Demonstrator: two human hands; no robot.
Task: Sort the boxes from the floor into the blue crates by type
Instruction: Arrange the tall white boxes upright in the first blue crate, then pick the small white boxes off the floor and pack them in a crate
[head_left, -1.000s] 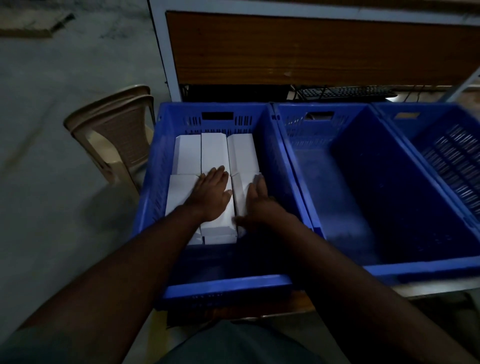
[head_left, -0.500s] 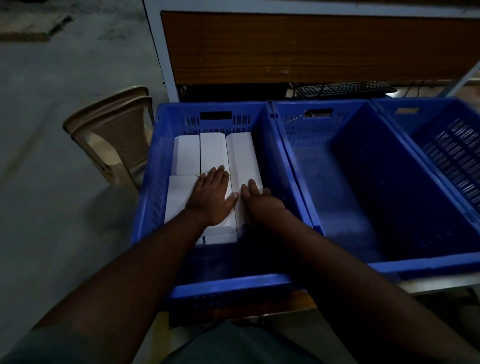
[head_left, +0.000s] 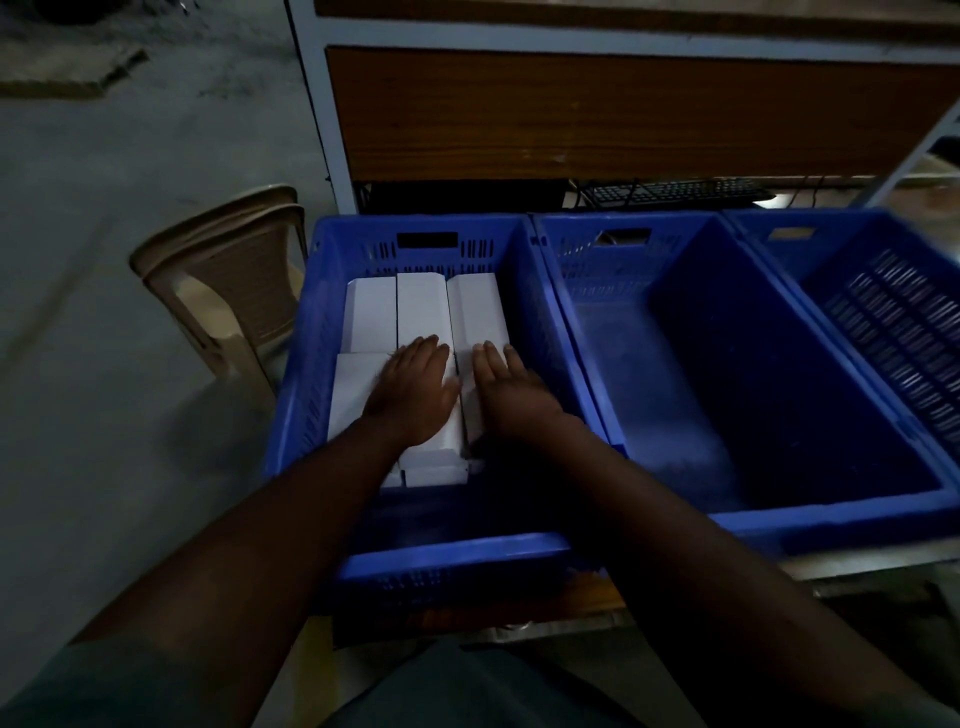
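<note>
Several white boxes (head_left: 422, 306) lie packed side by side in the left blue crate (head_left: 452, 558). My left hand (head_left: 413, 395) lies flat, fingers straight, on the near middle box. My right hand (head_left: 511, 392) lies flat on the near right box, beside the crate's right wall. Both palms press down on the boxes and neither grips anything. The middle blue crate (head_left: 831, 525) holds nothing that I can see. A third blue crate (head_left: 883, 312) sits at the far right, cut by the frame edge.
A beige plastic chair (head_left: 228, 280) stands on the grey floor left of the crates. A wooden-fronted desk (head_left: 623, 114) rises behind them, with a black keyboard (head_left: 675, 193) on its lower shelf. The scene is dim.
My right hand has slid from the right side of the boxes onto the top of the near right box. My left hand has stayed flat on the middle box.
</note>
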